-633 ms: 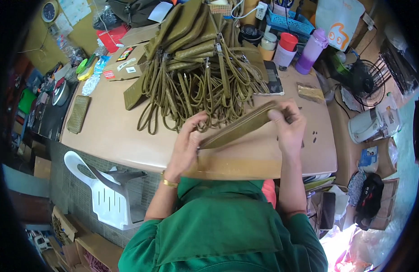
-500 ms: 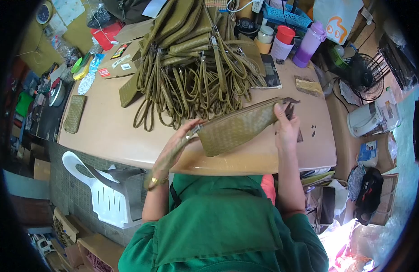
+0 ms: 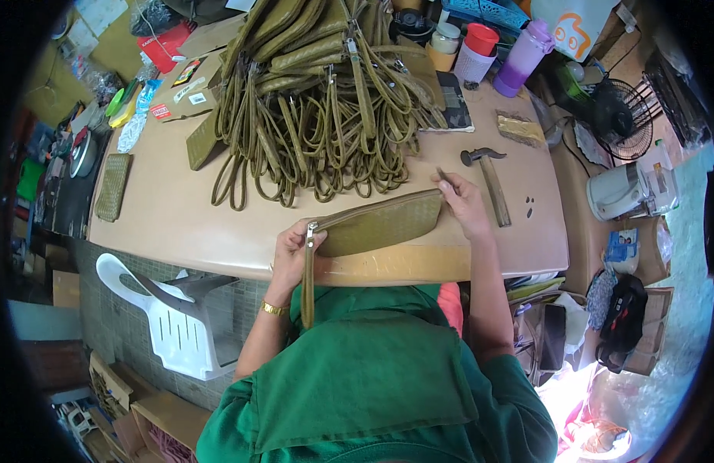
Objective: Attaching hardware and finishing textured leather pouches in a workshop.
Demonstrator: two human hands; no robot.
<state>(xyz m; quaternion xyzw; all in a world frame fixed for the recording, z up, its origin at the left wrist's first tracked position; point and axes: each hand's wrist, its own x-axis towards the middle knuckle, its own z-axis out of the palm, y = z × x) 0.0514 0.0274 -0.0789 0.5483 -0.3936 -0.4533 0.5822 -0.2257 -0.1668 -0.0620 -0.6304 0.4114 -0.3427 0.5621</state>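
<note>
Head view showed the person in a green top leaning over a tan tabletop (image 3: pixel 164 208), both hands on one olive woven pouch (image 3: pixel 380 226). That pouch lay flat near the front edge, stretched between the two hands. Their left hand (image 3: pixel 295 255) was clenched on its left end by the zipper, and a wrist strap (image 3: pixel 307 297) hung from there down past the edge. Their right hand (image 3: pixel 463 202) pinched the pouch's upper right corner, fingers closed on it.

Just behind the pouch sat a big heap of matching pouches (image 3: pixel 326 92), their straps looping forward across the tabletop. A hammer (image 3: pixel 488 181) lay just beside the right hand, head pointing away from the person. Further back stood a purple bottle (image 3: pixel 521 63) and a red-lidded cup (image 3: pixel 477 52). One flat woven piece (image 3: pixel 112 185) lay apart at the far left edge. A white plastic chair (image 3: pixel 168 316) stood below the tabletop on the left, and a small fan (image 3: pixel 618 117) sat off to the right.
</note>
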